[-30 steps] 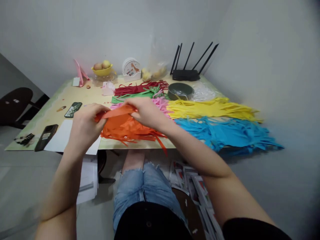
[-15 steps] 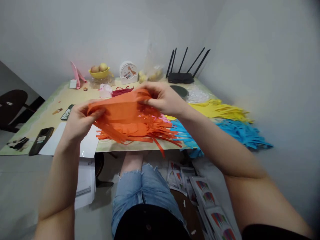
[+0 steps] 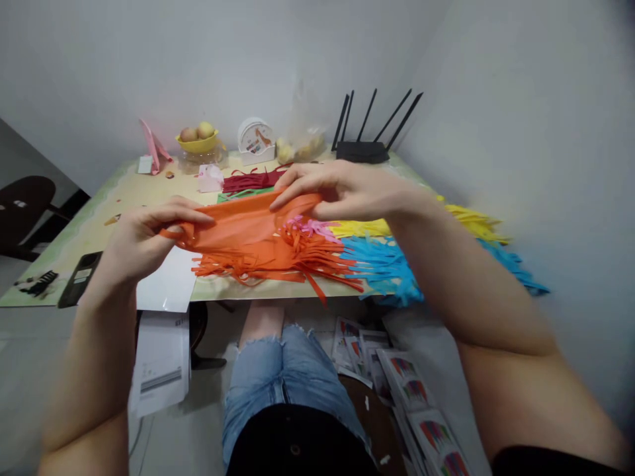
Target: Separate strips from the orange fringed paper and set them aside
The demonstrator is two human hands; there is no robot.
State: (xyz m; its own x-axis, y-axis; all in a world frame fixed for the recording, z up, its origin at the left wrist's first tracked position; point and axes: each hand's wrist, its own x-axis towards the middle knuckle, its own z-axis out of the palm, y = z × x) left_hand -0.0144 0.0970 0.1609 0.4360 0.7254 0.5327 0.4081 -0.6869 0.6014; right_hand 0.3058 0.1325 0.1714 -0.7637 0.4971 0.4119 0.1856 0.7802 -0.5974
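My left hand (image 3: pixel 149 241) pinches the left end of an orange fringed paper sheet (image 3: pixel 243 225). My right hand (image 3: pixel 342 188) grips the sheet's right end, fingers over its top edge. The sheet is stretched between both hands just above a pile of orange paper strips (image 3: pixel 278 261) at the table's front edge. Pink strips (image 3: pixel 310 227) show under my right hand.
Yellow strips (image 3: pixel 471 218), blue strips (image 3: pixel 387 264) and dark red strips (image 3: pixel 248 180) lie on the table (image 3: pixel 94 225). A black router (image 3: pixel 360 151), a yellow fruit bowl (image 3: pixel 197 141), a dark remote (image 3: pixel 79 277) and white paper (image 3: pixel 166 287) are there too. Booklets (image 3: pixel 407 390) lie on the floor.
Both hands have lowered the orange sheet towards the pile and pulled it out flatter and wider. My right hand has moved right and now covers the dark bowl.
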